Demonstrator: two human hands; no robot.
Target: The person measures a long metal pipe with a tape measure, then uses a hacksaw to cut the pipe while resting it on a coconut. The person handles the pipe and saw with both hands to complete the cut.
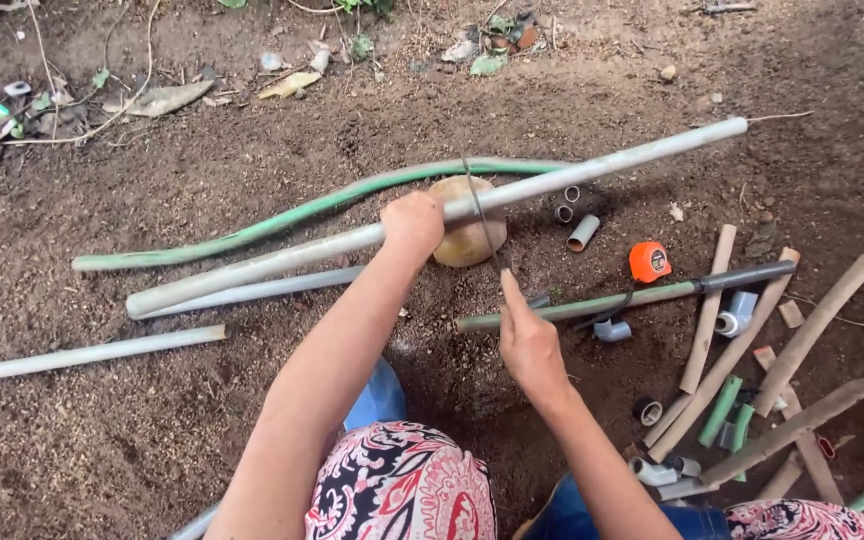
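Observation:
A long grey plastic pipe (612, 160) lies slanted across the dirt, resting on a round tan stone (464, 245). My left hand (412, 222) is closed around this pipe just left of the stone. My right hand (527, 342) holds the near end of a thin dark saw blade (480, 215), index finger stretched along it. The blade crosses the pipe over the stone, right beside my left hand.
A green hose (282, 215) curves behind the pipe. More grey pipes (82, 353) lie to the left. At right are short pipe offcuts (582, 232), an orange tape measure (649, 262), grey fittings (612, 329) and several brown and green pipes (727, 360). Leaf litter lines the far edge.

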